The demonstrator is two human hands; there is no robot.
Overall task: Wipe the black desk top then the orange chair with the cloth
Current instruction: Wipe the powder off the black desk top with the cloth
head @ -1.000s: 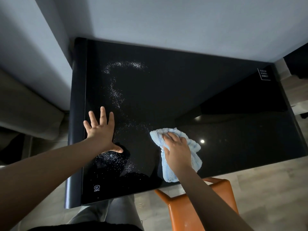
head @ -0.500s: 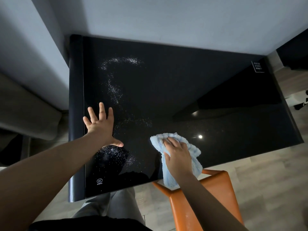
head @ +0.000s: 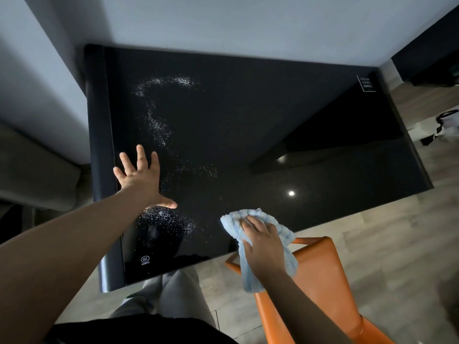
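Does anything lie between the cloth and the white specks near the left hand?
Nothing visible: only bare desk top separates the cloth from the near specks. The left hand lies flat just beyond them.

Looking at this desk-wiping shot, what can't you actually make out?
Head view only:
- Small white printed label at the black glossy desk top's far right corner: too small to read.
- Orange padded chair: partly covered by the right hand and light blue fluffy cloth, cut off by the bottom edge.
- Black-and-white object on the floor: blurred, cut by the right edge.
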